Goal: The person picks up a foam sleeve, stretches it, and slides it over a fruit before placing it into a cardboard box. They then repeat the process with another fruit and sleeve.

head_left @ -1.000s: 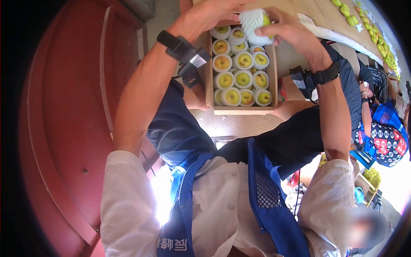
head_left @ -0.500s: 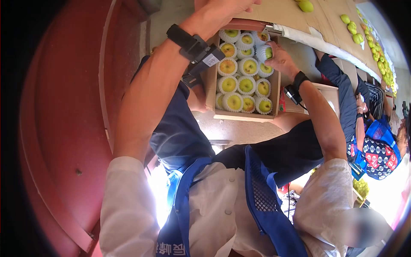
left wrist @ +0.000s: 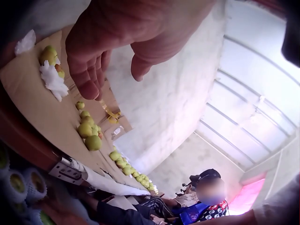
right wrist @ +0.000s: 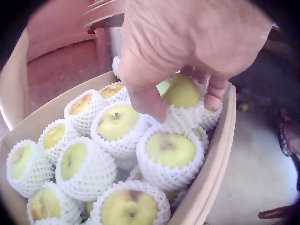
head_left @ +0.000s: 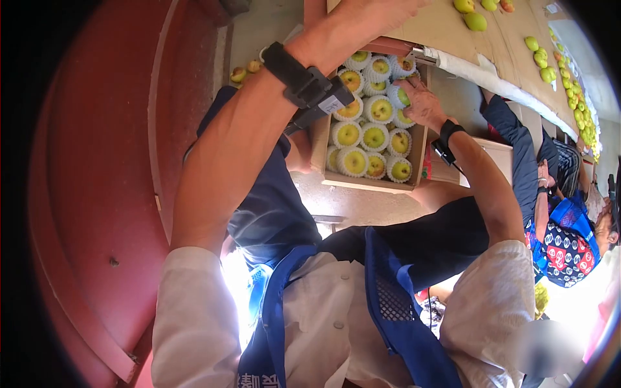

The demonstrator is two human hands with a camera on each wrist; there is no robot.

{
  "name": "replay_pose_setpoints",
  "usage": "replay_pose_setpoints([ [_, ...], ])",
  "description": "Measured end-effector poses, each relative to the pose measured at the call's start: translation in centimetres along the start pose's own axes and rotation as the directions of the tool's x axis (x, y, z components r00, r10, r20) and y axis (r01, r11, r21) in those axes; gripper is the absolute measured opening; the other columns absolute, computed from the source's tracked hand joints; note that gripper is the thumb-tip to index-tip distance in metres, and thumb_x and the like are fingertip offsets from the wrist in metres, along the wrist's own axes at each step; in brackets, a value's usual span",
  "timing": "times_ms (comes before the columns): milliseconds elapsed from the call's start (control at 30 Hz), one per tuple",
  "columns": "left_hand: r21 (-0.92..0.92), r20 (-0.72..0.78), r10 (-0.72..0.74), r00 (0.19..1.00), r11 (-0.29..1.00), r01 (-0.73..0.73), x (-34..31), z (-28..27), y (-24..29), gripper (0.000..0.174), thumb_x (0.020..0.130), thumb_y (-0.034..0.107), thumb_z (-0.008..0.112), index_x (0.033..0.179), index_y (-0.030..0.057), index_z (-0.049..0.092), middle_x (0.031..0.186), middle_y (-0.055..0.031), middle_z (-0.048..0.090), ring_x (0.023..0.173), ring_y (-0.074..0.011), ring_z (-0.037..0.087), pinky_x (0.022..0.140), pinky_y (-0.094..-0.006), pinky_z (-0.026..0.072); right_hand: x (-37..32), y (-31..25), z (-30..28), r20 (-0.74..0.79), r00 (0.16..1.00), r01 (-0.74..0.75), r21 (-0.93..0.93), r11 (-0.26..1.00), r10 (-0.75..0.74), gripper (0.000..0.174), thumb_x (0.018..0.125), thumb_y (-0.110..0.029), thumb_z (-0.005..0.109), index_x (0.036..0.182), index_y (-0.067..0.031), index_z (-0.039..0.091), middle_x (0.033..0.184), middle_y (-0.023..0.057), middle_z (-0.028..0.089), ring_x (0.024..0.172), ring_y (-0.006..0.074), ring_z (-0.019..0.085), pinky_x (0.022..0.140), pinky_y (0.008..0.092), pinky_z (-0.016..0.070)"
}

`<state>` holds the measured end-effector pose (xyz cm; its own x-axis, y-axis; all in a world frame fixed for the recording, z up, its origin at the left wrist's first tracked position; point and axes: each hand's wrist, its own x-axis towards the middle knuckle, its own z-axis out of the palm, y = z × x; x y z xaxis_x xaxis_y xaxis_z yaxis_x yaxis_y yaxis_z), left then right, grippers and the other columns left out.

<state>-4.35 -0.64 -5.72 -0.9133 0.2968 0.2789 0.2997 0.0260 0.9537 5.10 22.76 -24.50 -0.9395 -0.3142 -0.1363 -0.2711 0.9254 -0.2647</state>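
Observation:
A cardboard box (head_left: pixel 369 183) holds rows of yellow-green apples (head_left: pixel 374 137) in white foam nets. At its right side the right hand (head_left: pixel 420 103) grips a netted apple. The right wrist view shows the thumb and fingers of that hand (right wrist: pixel 187 42) around the netted apple (right wrist: pixel 182 91), against its neighbours near the box wall (right wrist: pixel 220 150). The left hand (head_left: pixel 381 13) reaches over the cardboard-covered table, partly cut off by the frame's top. In the left wrist view the left hand (left wrist: pixel 126 37) hangs above the table with fingers loosely bent and nothing held.
Loose apples (head_left: pixel 475 22) lie on the cardboard-covered table (head_left: pixel 453 32), with more along its far edge. A metal hinge (left wrist: pixel 68 169) shows at the table's edge. A red panel (head_left: pixel 103 161) stands at the left. Another person (head_left: pixel 569 249) sits at the right.
The right hand has brought the netted apple down from above the box into its right side. The left hand has moved away from that apple, up and right over the table.

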Motion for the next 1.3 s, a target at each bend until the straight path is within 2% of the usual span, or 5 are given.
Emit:
replay_pose_setpoints([
  [633, -0.049, -0.003, -0.146, 0.989, 0.988, 0.145, 0.6, -1.9, 3.0, 0.043, 0.101, 0.031, 0.063, 0.119, -0.0077, 0.061, 0.103, -0.0135, 0.070, 0.088, -0.0174, 0.069, 0.067, -0.0290, 0.0532, 1.6, 1.0, 3.6, -0.118, 0.986, -0.098, 0.149, 0.984, 0.116, 0.074, 0.071, 0.001, 0.063, 0.142, -0.0203, 0.054, 0.143, 0.0246, 0.043, 0.134, 0.0433, 0.047, 0.105, 0.0434, 0.0489],
  [833, -0.225, 0.021, -0.178, 0.984, 0.958, 0.178, 0.6, -4.3, 3.6, 0.049, 0.102, 0.026, 0.063, 0.136, -0.0068, 0.051, 0.129, -0.0154, 0.061, 0.115, -0.0228, 0.064, 0.086, -0.0313, 0.0541, 1.7, -0.5, 3.5, -0.135, 0.973, -0.197, -0.077, 0.977, 0.186, 0.079, 0.073, 0.000, 0.065, 0.147, -0.0198, 0.047, 0.138, 0.0252, 0.044, 0.127, 0.0497, 0.050, 0.103, 0.0493, 0.0494],
  [1000, -0.357, -0.097, -0.164, 0.982, 0.926, 0.120, 0.8, -5.3, 3.2, 0.043, 0.101, 0.018, 0.062, 0.133, -0.0086, 0.052, 0.121, -0.0156, 0.062, 0.109, -0.0224, 0.066, 0.079, -0.0296, 0.0523, 0.5, -4.6, -1.6, -0.050, 0.970, -0.243, -0.146, 0.959, 0.239, 0.063, 0.083, -0.010, 0.060, 0.144, -0.0081, 0.048, 0.141, 0.0292, 0.044, 0.128, 0.0485, 0.051, 0.102, 0.0505, 0.0497],
  [1100, -0.444, -0.186, -0.202, 0.961, 0.890, 0.101, 1.0, -5.8, 3.1, 0.039, 0.100, 0.012, 0.059, 0.132, -0.0085, 0.051, 0.120, -0.0158, 0.062, 0.108, -0.0240, 0.067, 0.078, -0.0307, 0.0525, -0.4, -7.3, -4.5, -0.116, 0.992, -0.050, 0.066, 0.997, 0.058, 0.032, 0.087, -0.008, 0.057, 0.117, -0.0030, 0.065, 0.107, 0.0195, 0.069, 0.103, 0.0370, 0.068, 0.089, 0.0482, 0.0535],
  [1300, -0.555, -0.262, -0.278, 0.924, 0.827, 0.091, 1.3, -6.3, 2.9, 0.033, 0.099, 0.006, 0.057, 0.129, -0.0063, 0.051, 0.118, -0.0150, 0.062, 0.106, -0.0247, 0.067, 0.076, -0.0312, 0.0515, 4.6, -9.6, -13.1, -0.332, 0.941, 0.053, 0.342, 0.938, 0.068, 0.019, 0.090, -0.016, 0.063, 0.102, -0.0044, 0.070, 0.086, 0.0171, 0.073, 0.080, 0.0365, 0.072, 0.074, 0.0457, 0.0559],
])
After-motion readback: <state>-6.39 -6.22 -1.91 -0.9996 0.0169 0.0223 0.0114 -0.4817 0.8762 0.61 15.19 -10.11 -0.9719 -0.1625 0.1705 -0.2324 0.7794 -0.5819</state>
